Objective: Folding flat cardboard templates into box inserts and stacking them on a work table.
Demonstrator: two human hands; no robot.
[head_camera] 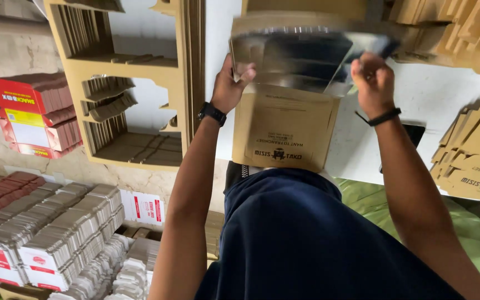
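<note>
My left hand (230,84) grips the left side of a flat brown cardboard box blank (285,126) with a shiny silver inner lining (301,55). My right hand (373,83) holds the right side of the same blank, near its upper flap. The blank is partly folded, its brown printed panel hanging down toward my dark blue shirt, the silver panel tilted up and blurred. Both wrists carry black bands. The blank lies over a white table (429,94).
Stacks of brown die-cut cardboard (129,83) lean at the left. More brown blanks (476,155) lie at the right and top right. Red and white flat cartons (34,116) and bundled white cartons (56,233) fill the left. A green sheet (462,222) lies lower right.
</note>
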